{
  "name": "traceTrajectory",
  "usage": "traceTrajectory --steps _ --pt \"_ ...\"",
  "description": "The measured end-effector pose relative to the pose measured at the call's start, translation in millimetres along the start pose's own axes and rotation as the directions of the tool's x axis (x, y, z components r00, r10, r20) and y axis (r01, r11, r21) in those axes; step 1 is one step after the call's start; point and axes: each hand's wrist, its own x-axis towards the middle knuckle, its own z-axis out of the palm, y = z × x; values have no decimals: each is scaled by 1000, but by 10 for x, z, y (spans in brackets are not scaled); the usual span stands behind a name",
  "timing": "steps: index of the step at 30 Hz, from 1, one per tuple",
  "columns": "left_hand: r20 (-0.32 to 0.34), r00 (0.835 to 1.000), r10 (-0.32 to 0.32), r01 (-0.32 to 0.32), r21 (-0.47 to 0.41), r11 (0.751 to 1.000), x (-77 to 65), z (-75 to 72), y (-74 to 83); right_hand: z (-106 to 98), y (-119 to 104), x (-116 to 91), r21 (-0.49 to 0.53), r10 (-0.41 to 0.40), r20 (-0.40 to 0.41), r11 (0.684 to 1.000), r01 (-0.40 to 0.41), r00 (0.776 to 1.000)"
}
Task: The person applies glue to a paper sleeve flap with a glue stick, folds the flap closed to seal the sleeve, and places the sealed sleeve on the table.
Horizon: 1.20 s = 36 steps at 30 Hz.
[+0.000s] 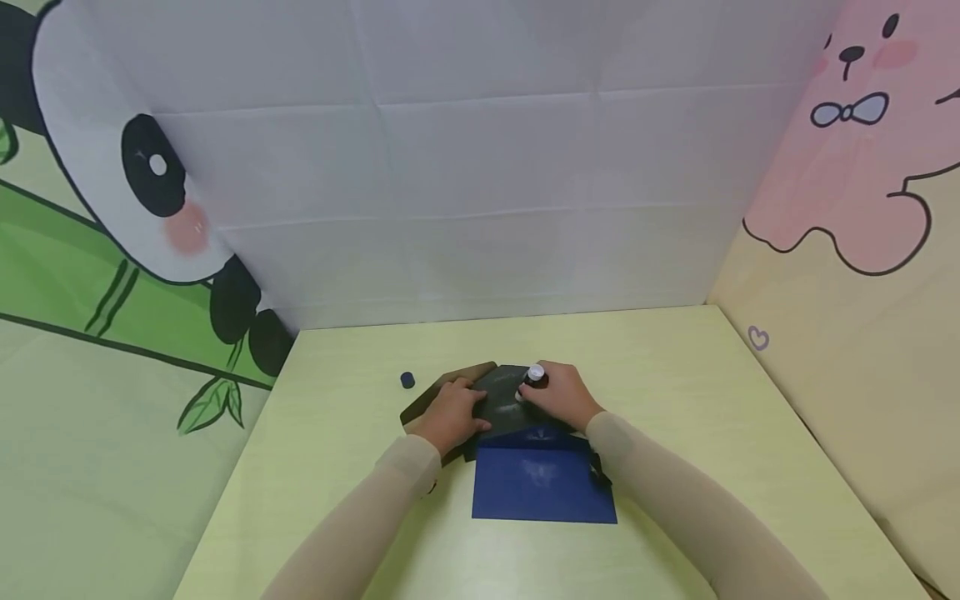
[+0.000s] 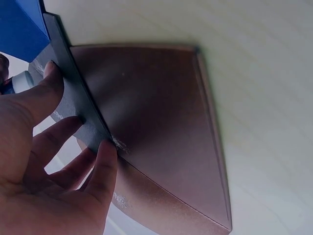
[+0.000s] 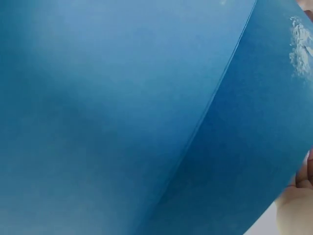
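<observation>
My left hand (image 1: 450, 412) lies over a dark grey envelope (image 1: 501, 392), fingers fairly straight and fingertips on its surface. In my right hand (image 1: 566, 396) a glue stick (image 1: 536, 373) is gripped, white base up and its white tip right at the dark envelope. Beneath the dark one, at the left, is a brown envelope (image 2: 151, 117). A blue envelope (image 1: 543, 485) overlaps them at the front. Whitish smears mark the dark envelope and the brown flap (image 2: 146, 198) in the left wrist view. The blue flap (image 3: 244, 112) in the right wrist view bears a white smear too.
A small dark blue cap (image 1: 407, 380) stands on the pale yellow table (image 1: 337, 400), left of the envelopes. Behind the table hangs a white cloth wall (image 1: 480, 167). Printed cloth panels with cartoon animals border both sides.
</observation>
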Motion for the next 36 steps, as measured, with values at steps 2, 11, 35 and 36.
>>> traceTrajectory --steps 2,11,35,36 --pt "7 1000 1 -1 -4 1000 11 -2 0 -32 21 -33 34 27 -9 999 -27 1000" --pt "11 1000 19 -19 1 1000 59 -21 -12 -261 171 -218 169 108 -32 980 -101 994" --pt "-145 987 -66 27 -252 967 430 -145 -1 -632 468 -469 363 225 -63 913 -188 972" --pt "-152 986 -67 27 -249 968 459 -140 19 -641 478 -475 364 219 -65 914 -182 973"
